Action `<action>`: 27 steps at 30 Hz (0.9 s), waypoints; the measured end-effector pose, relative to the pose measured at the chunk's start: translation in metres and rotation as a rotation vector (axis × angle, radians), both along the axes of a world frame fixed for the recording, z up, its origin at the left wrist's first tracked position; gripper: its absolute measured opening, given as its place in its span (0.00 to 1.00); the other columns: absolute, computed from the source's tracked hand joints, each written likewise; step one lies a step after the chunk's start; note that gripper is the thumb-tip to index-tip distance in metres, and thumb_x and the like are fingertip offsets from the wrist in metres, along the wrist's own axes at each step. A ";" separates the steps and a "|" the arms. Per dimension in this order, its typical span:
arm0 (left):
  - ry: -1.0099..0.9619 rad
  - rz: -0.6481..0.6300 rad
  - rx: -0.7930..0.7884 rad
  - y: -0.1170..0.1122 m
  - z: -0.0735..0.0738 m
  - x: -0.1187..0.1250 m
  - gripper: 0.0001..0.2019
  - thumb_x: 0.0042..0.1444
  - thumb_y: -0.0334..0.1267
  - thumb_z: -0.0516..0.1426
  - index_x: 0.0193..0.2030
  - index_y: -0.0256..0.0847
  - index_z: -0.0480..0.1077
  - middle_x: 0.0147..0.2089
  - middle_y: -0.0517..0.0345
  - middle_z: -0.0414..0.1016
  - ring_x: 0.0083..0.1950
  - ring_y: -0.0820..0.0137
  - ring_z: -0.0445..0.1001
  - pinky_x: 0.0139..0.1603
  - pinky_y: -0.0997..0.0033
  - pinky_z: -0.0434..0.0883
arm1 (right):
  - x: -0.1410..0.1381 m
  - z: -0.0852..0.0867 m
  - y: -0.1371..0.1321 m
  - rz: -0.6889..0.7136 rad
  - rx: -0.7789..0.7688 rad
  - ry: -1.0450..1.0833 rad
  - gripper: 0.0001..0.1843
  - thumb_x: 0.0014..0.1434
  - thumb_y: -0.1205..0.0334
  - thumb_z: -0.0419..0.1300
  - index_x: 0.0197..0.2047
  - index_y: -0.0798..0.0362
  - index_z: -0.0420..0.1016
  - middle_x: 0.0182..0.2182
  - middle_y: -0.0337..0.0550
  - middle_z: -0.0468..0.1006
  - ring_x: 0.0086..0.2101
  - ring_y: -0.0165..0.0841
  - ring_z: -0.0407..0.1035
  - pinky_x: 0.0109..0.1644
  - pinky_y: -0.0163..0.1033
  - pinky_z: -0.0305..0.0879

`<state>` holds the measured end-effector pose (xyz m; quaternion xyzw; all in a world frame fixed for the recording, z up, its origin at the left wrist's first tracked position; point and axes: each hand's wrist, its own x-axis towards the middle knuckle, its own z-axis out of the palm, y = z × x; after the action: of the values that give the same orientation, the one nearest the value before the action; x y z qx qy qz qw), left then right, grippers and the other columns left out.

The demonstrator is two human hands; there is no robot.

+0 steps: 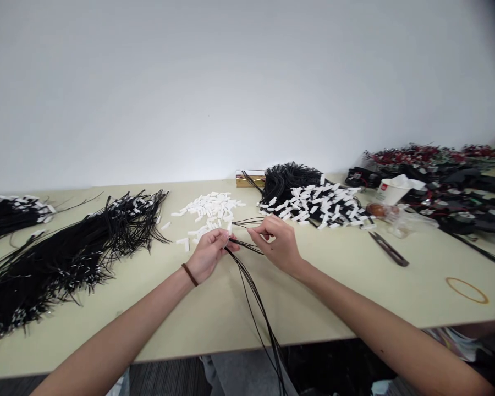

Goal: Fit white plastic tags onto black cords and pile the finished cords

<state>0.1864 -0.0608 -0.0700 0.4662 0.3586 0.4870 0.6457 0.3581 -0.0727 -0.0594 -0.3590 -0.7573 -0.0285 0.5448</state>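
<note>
My left hand [208,253] is closed in a pinch on a small white connector and the end of a thin black wire bundle [256,300]. The bundle runs down over the table's front edge toward my lap. My right hand [278,242] is also closed, pinching several black wire ends that fan out to the left. The two hands are almost touching at the middle of the pale table [334,286]. A loose heap of white connectors [210,209] lies just beyond my hands.
A big pile of black wires [66,253] covers the left side, with another [8,212] at the far left. A pile of wires fitted with white connectors [313,198] sits at the back right. Black snips [390,248], a white cup [390,191], a rubber band [467,290] and red-black wiring [437,165] lie at the right.
</note>
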 end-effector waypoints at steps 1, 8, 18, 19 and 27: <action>-0.002 -0.005 0.003 0.000 0.000 0.000 0.16 0.39 0.44 0.65 0.27 0.33 0.68 0.31 0.58 0.70 0.28 0.75 0.71 0.35 0.72 0.66 | 0.000 0.000 0.000 0.004 -0.004 0.011 0.14 0.58 0.62 0.54 0.21 0.53 0.63 0.17 0.34 0.56 0.22 0.27 0.53 0.27 0.35 0.52; -0.005 -0.029 0.022 -0.001 -0.001 0.000 0.15 0.41 0.44 0.64 0.28 0.34 0.68 0.32 0.59 0.70 0.29 0.75 0.71 0.37 0.72 0.66 | 0.001 0.002 -0.001 0.022 -0.015 0.032 0.14 0.58 0.63 0.54 0.20 0.53 0.62 0.17 0.34 0.55 0.22 0.27 0.52 0.28 0.35 0.50; 0.007 -0.008 0.068 -0.001 0.000 0.001 0.15 0.41 0.45 0.64 0.28 0.34 0.68 0.31 0.59 0.70 0.29 0.75 0.71 0.36 0.74 0.66 | -0.001 0.002 -0.002 0.033 -0.073 0.090 0.16 0.57 0.63 0.54 0.19 0.53 0.60 0.17 0.34 0.55 0.22 0.27 0.52 0.28 0.35 0.50; 0.011 -0.003 0.075 -0.001 0.000 0.001 0.15 0.41 0.45 0.64 0.28 0.34 0.67 0.31 0.59 0.70 0.29 0.75 0.71 0.35 0.74 0.66 | -0.002 0.002 -0.002 0.034 -0.092 0.111 0.16 0.57 0.62 0.54 0.19 0.53 0.60 0.17 0.34 0.55 0.22 0.27 0.52 0.27 0.35 0.50; 0.063 0.033 0.122 -0.003 0.001 0.001 0.15 0.43 0.46 0.62 0.28 0.35 0.67 0.32 0.58 0.71 0.30 0.74 0.71 0.36 0.73 0.67 | -0.002 -0.002 -0.002 0.055 -0.254 0.284 0.17 0.54 0.59 0.57 0.18 0.54 0.60 0.16 0.34 0.57 0.21 0.25 0.52 0.25 0.33 0.50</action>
<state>0.1875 -0.0635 -0.0694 0.5138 0.3560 0.5035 0.5965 0.3557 -0.0745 -0.0609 -0.4042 -0.6800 0.1331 0.5970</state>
